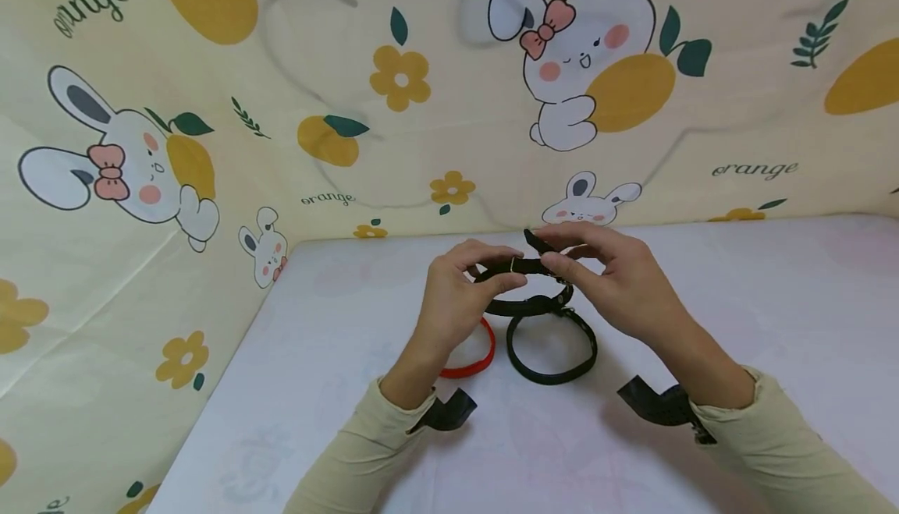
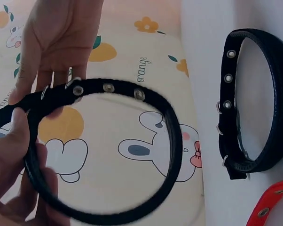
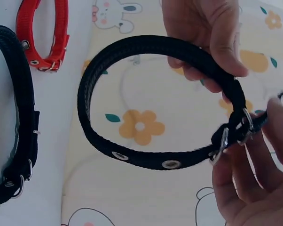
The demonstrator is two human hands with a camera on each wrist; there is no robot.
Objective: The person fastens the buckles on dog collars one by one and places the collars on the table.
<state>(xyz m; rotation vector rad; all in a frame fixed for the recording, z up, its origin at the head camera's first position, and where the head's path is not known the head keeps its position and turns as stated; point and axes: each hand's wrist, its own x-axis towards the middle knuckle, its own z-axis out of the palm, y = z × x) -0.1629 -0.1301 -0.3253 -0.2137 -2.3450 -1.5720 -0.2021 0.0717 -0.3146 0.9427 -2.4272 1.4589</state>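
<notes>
A black buckle collar (image 1: 520,308) is held up between both hands, closed into a loop. My left hand (image 1: 455,289) grips its band between thumb and fingers. With thumb and fingers, my right hand (image 1: 621,280) pinches the strap end (image 1: 537,241), which sticks out beyond the buckle. The metal buckle and D-ring (image 3: 222,145) lie right by the right fingertips in the right wrist view. Metal eyelets (image 2: 108,87) line the band. Below, a second black collar (image 1: 551,379) and a red collar (image 1: 486,359) lie on the table, the red one partly behind my left hand.
The white table (image 1: 330,389) meets a cloth backdrop (image 1: 449,132) printed with rabbits and oranges at the back and left. Black straps (image 1: 449,411) hang at both sleeve cuffs. The two lying collars sit side by side just under the held one.
</notes>
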